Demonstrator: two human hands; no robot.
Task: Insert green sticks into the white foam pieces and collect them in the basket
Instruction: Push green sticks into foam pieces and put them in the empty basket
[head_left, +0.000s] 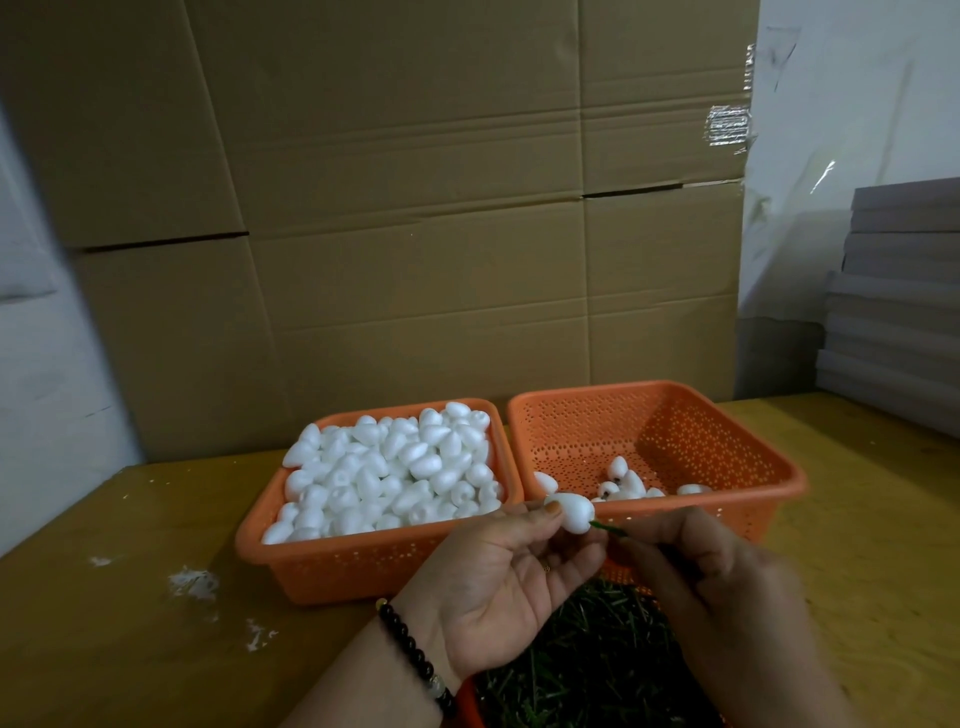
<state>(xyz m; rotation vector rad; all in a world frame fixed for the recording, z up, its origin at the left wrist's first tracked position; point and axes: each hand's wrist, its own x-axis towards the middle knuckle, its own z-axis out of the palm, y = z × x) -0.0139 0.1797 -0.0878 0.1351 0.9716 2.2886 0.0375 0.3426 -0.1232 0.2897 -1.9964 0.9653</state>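
My left hand (498, 577) is pinching a white egg-shaped foam piece (570, 513) just over the near rim of the orange plastic basket (670, 512) (nearly empty), and my right hand (727, 587) is pinching a thin green stick (609, 528) touching it.

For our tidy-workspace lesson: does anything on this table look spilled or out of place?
Yes. White foam crumbs lie scattered on the bare table, left of the full basket, with smaller flecks nearer the front edge. Loose bits outside any basket look like spill.

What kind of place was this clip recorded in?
Probably a small workshop or packing room doing hand assembly: big cardboard cartons stacked behind a wooden table, an orange basket heaped with foam pieces, and a container of green sticks.
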